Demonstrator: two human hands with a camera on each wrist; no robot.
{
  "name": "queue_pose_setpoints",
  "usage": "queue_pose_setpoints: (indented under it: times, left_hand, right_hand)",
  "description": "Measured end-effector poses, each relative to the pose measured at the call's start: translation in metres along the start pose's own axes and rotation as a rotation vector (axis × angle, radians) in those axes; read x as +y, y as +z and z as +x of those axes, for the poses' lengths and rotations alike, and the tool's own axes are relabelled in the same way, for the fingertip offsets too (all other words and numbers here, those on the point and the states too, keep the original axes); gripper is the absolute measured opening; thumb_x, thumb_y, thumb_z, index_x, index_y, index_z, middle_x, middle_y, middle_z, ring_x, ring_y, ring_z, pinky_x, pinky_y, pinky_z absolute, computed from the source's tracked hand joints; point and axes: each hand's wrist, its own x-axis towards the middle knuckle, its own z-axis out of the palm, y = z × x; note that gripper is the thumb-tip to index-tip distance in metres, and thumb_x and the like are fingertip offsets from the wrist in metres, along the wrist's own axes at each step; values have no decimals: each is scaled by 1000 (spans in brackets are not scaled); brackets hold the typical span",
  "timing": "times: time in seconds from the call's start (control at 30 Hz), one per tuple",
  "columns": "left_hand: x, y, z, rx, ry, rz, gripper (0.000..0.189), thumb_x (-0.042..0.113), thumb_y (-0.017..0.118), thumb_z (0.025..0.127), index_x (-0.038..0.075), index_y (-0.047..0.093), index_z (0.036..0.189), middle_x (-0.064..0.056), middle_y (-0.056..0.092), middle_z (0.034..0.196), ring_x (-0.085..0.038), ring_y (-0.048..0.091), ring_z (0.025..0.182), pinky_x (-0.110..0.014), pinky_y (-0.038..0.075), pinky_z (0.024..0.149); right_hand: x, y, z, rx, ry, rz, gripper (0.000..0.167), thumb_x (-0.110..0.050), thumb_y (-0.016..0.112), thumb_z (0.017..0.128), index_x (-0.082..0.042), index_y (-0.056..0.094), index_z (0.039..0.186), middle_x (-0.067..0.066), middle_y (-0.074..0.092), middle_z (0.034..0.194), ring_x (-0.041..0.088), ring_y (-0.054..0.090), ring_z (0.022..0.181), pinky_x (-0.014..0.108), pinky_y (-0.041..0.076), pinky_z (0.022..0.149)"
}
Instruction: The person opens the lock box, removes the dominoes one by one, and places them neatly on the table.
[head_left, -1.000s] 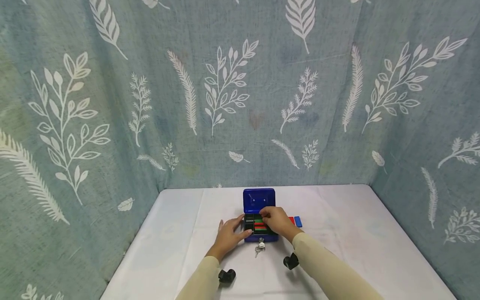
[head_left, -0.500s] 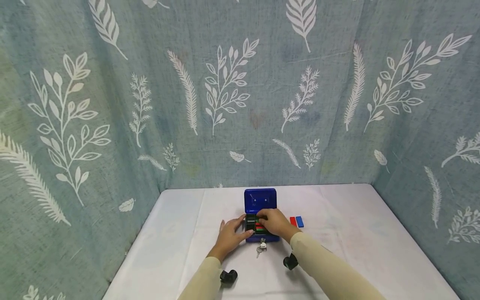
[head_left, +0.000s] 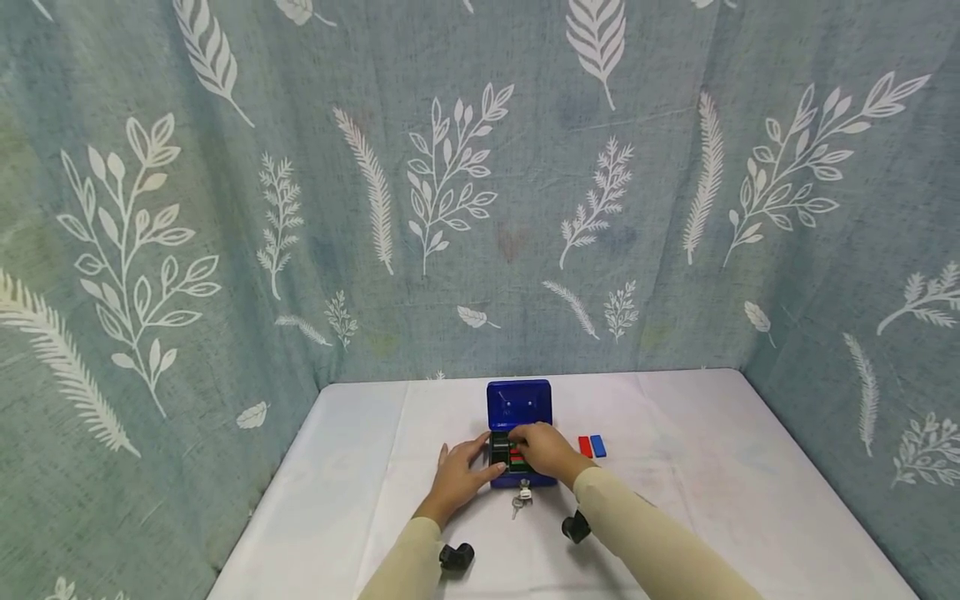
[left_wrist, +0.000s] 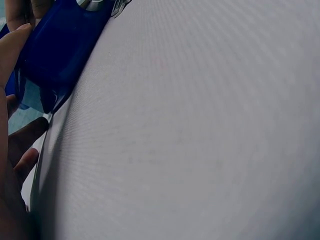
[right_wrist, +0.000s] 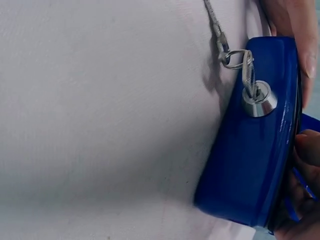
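"On the white cloth (head_left: pixel 420 425), what sits between your hands?"

"Your box (right_wrist: pixel 245 155), glossy blue with rounded corners. Its lid (head_left: pixel 519 404) stands open along the far side. A round, shiny metal lock (right_wrist: pixel 259 102) juts from the near wall, with metal keys (head_left: pixel 517 503) hanging from it."

"And your fingers?"

"Your left hand (head_left: pixel 456 477) lies at the box's left side, fingers spread apart, thumb touching the near-left part of the rim. Your right hand (head_left: pixel 549 450) bends over the box's right half, fingers curled; whether they pinch anything, I cannot tell."

"What is inside the box?"

"A black tray (head_left: pixel 499 448) with compartments, and red and green strips (head_left: pixel 517 459) below your right fingertips. Right of the box lie two flat, smooth oblongs: a red block (head_left: pixel 585 447), then a blue block (head_left: pixel 597 446) just beside it."
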Motion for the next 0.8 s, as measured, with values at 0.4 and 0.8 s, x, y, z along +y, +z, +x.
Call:
queue_pose_setpoints:
  times: [0.4,0.8]
  left_hand:
    - [-1,3,-2,-4,-10,-12,81,70,60,81,23,48,146,-3,60,132,-27,49,127,-64,4,113]
    - [2,2,0,-3,-29,-4,81,72,59,80,26,47,146,-2,59,134,-27,47,129,-61,3,114]
  right_hand:
    - [-3,0,-1,11,16,15,19,-7,65,92,-10,73,109,1,67,102,18,62,98,40,52,91]
    - [-3,-3,-1,-3,6,11,21,-9,62,94,-13,72,112,0,69,107,17,62,101,40,50,93]
